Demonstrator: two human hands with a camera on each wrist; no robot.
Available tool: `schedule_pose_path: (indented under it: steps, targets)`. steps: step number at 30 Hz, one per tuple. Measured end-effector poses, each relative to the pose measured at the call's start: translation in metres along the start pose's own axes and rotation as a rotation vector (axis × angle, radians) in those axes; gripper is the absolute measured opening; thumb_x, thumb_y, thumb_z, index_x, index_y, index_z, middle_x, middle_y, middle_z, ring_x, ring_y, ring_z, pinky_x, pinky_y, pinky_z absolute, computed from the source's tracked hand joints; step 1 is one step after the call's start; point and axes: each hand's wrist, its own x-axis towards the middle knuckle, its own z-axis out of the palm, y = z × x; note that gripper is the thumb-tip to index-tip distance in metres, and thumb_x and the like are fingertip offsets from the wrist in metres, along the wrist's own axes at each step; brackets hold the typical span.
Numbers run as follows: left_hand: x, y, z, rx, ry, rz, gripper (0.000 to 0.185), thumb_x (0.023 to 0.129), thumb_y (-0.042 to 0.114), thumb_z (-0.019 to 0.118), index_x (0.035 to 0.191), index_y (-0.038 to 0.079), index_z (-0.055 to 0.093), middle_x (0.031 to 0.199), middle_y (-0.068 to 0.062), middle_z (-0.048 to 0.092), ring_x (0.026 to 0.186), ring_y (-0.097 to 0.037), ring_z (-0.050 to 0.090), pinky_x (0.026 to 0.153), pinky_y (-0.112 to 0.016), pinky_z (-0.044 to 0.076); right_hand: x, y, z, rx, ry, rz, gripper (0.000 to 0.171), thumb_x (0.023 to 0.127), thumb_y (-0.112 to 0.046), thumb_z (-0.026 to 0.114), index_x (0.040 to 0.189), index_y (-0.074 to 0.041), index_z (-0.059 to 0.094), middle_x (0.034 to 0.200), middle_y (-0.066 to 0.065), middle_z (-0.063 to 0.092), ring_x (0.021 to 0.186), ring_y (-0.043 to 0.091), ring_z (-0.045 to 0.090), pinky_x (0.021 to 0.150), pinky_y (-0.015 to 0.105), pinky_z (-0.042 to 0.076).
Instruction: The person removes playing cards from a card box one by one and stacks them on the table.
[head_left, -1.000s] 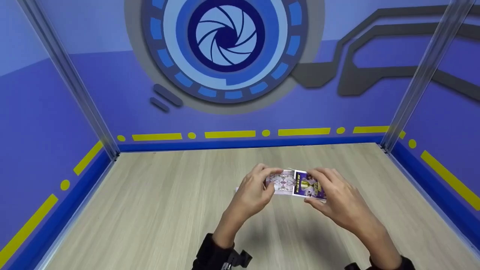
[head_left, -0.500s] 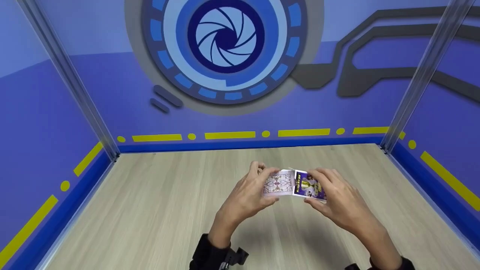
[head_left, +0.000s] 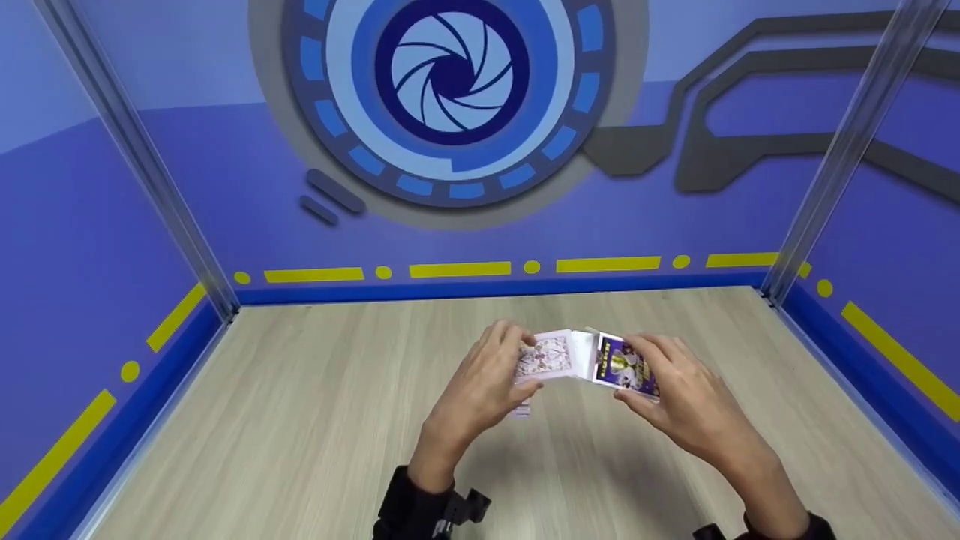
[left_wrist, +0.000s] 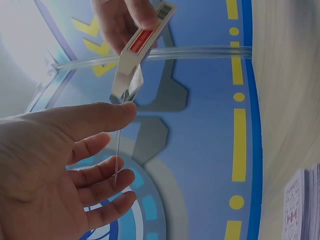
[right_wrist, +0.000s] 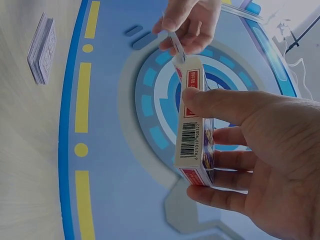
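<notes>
My left hand (head_left: 480, 379) pinches a thin playing card (head_left: 544, 355) between thumb and fingers, its floral patterned back facing up. In the left wrist view the card shows edge-on as a thin line. My right hand (head_left: 690, 394) grips a small purple and white card box (head_left: 628, 365) by its long edges. The box's open end faces the card, with a white flap (head_left: 583, 352) standing out between them. A barcode and red panels mark the box's side in the right wrist view. Both hands are above the table.
A stack of playing cards (right_wrist: 42, 50) lies on the wooden table (head_left: 300, 420), mostly hidden under my left hand in the head view. Blue printed walls (head_left: 480, 240) enclose the back and sides, with clear posts at the corners.
My left hand has moved left and slightly up with the card, away from the box. The white flap shows between them now, and part of the stack below has come into view.
</notes>
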Motion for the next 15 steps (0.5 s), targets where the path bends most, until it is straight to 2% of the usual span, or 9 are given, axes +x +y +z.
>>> schedule_pose_path:
  steps: [4, 8, 15]
  targets:
    - [-0.001, -0.013, -0.004, -0.033, 0.024, -0.027, 0.036, 0.085, 0.017, 0.087, 0.108, 0.008, 0.061, 0.114, -0.005, 0.057, 0.102, -0.02, 0.053, 0.09, -0.035, 0.049, -0.001, 0.003, -0.002, 0.013, 0.002, 0.017, 0.068, 0.084, -0.024, 0.089, 0.141, -0.002, 0.058, 0.132, 0.017, 0.06, 0.111, 0.031, 0.058, 0.081, 0.052, 0.053]
    - [-0.001, -0.027, -0.006, -0.055, 0.033, -0.076, 0.028, 0.086, 0.018, 0.086, 0.102, 0.01, 0.064, 0.115, -0.005, 0.059, 0.105, -0.02, 0.055, 0.092, -0.037, 0.049, -0.001, 0.004, -0.004, 0.024, 0.008, 0.023, 0.067, 0.084, -0.024, 0.088, 0.141, -0.003, 0.057, 0.131, 0.017, 0.061, 0.11, 0.031, 0.058, 0.079, 0.052, 0.052]
    - [-0.002, -0.048, 0.004, -0.041, -0.024, -0.193, 0.026, 0.087, 0.021, 0.086, 0.1, 0.011, 0.065, 0.115, -0.004, 0.06, 0.104, -0.02, 0.054, 0.092, -0.04, 0.048, -0.001, 0.006, -0.003, 0.023, 0.034, 0.013, 0.066, 0.083, -0.024, 0.089, 0.139, -0.003, 0.059, 0.13, 0.016, 0.061, 0.107, 0.03, 0.059, 0.076, 0.049, 0.053]
